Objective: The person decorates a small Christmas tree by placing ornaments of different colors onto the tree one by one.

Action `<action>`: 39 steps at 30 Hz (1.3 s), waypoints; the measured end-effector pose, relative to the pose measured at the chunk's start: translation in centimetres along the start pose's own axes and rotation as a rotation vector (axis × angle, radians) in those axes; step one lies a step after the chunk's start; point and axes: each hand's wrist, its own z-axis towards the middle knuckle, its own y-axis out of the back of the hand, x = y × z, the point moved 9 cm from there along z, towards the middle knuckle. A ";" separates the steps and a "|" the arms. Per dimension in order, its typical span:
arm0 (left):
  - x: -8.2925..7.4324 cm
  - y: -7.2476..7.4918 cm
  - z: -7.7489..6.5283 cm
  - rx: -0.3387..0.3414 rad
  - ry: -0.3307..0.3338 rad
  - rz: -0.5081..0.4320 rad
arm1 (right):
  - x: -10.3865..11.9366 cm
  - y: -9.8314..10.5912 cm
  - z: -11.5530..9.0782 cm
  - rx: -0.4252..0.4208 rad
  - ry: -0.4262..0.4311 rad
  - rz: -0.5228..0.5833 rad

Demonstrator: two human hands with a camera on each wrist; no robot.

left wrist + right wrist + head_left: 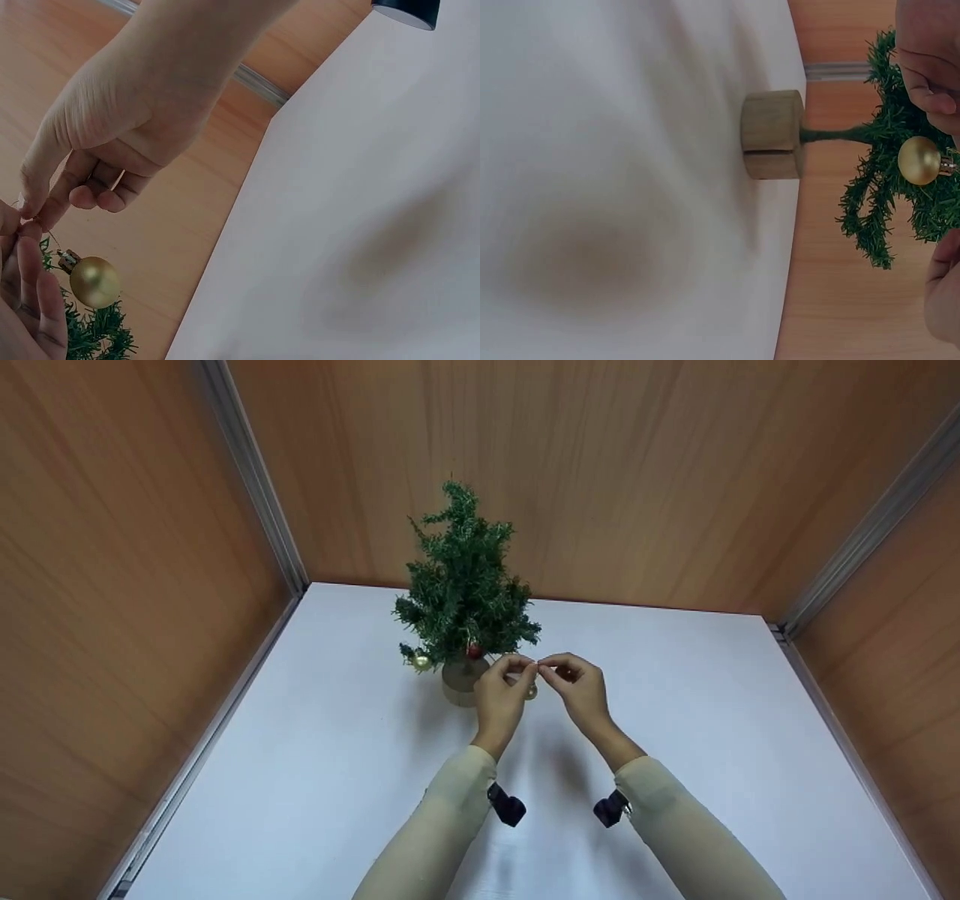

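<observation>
A shiny gold bauble [532, 691] hangs by a thin thread below my fingertips, in front of the small green Christmas tree [461, 577]. My left hand [502, 694] pinches the thread between thumb and index finger. From the other side my right hand [581, 686] pinches it too, its fingertips meeting those of the left. The left wrist view shows the bauble's cap and thread [54, 240] running up to the joined fingertips. A second gold bauble [421, 662] hangs on a low left branch, and a red bauble [474, 650] at the front of the tree.
The tree stands on a round wooden base [772, 135] on a white table [300, 780]. Wood-grain panels [600, 472] with metal edge strips [259, 472] enclose the back and both sides. A small black camera [508, 805] is worn on the left wrist, another [611, 808] on the right.
</observation>
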 end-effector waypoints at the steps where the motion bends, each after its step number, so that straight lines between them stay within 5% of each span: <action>1: 0.0 -0.1 0.0 0.001 0.001 -0.004 | 0.0 0.0 0.1 0.000 -0.004 0.004; 23: -0.5 -0.7 0.9 0.034 -0.017 -0.049 | -1.2 0.6 1.1 0.019 -0.081 0.083; 39: -0.3 -0.9 1.6 -0.014 0.004 -0.019 | -1.4 0.8 2.3 0.009 -0.088 0.094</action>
